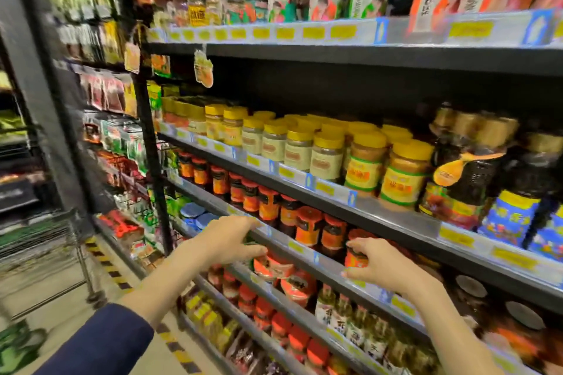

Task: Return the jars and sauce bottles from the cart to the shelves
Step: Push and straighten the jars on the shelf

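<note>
Crowded store shelves [304, 248] ahead, cart [39, 240] at 9 o'clock; my right hand [384, 265] has its fingers curled round a red-lidded jar [355, 248] in the packed row, my left hand [231, 240] spread near the lip, so a shove risks toppling neighbours.

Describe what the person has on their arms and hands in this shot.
Both hands are bare: no gloves, rings or watch show on the left hand or the right hand. The left arm wears a dark navy sleeve pushed up, leaving the forearm uncovered. The right forearm is uncovered as far as the frame shows.
</note>
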Demonstrator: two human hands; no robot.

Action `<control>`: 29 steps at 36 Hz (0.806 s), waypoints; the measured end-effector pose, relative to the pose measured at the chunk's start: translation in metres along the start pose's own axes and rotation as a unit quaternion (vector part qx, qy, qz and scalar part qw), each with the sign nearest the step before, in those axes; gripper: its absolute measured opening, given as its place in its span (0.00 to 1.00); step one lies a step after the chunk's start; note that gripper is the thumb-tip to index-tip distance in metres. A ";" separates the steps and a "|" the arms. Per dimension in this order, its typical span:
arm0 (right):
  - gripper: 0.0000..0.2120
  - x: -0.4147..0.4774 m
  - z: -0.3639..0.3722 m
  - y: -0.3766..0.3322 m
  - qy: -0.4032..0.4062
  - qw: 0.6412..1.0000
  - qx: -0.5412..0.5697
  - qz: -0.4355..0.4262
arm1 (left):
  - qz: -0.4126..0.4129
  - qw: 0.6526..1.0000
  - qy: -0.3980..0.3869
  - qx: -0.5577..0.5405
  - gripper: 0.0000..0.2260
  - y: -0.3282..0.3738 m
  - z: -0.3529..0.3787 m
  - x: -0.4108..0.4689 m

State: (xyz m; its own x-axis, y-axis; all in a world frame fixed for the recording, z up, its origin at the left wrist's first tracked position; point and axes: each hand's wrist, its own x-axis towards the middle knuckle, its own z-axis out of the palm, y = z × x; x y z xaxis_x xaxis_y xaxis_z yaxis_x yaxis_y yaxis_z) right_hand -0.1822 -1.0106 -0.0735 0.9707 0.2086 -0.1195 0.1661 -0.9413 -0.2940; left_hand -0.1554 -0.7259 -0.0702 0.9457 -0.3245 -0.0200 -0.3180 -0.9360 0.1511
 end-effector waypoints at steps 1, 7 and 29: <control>0.36 0.007 -0.001 -0.003 0.002 1.000 0.003 -0.001 | 0.002 1.000 0.004 0.000 0.30 -0.005 -0.003 0.006; 0.37 0.037 -0.012 -0.019 0.026 1.000 -0.001 0.014 | 0.044 0.998 0.038 -0.005 0.29 -0.029 -0.020 0.043; 0.30 0.053 -0.065 -0.054 0.213 0.961 0.046 0.171 | 0.371 0.914 0.151 -0.063 0.27 -0.014 -0.082 0.185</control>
State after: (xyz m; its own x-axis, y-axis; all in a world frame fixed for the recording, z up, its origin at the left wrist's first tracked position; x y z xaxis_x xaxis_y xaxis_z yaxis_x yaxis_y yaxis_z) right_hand -0.1280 -0.9655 -0.0021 0.9520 -0.2549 0.1698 -0.1719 -0.9035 -0.3925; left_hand 0.0299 -0.7620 0.0056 0.4539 -0.7939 0.4046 -0.8874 -0.4440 0.1245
